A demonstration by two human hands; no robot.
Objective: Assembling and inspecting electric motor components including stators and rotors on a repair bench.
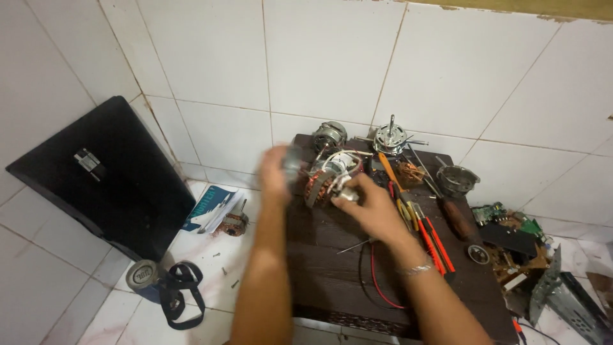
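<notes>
A motor (332, 176) sits on the surface (332, 268) between both hands. Two more motors (391, 138) stand behind it against the wall. Pliers (434, 243) lie to its right, circuit boards (517, 239) farther right on the floor.

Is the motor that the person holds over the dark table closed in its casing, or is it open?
Open. The motor shows bare copper windings and loose wires; no casing covers them.

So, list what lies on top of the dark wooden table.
On the table: motor parts, pliers, a screwdriver, red wire. Both hands hold a motor, hiding what lies beneath.
</notes>
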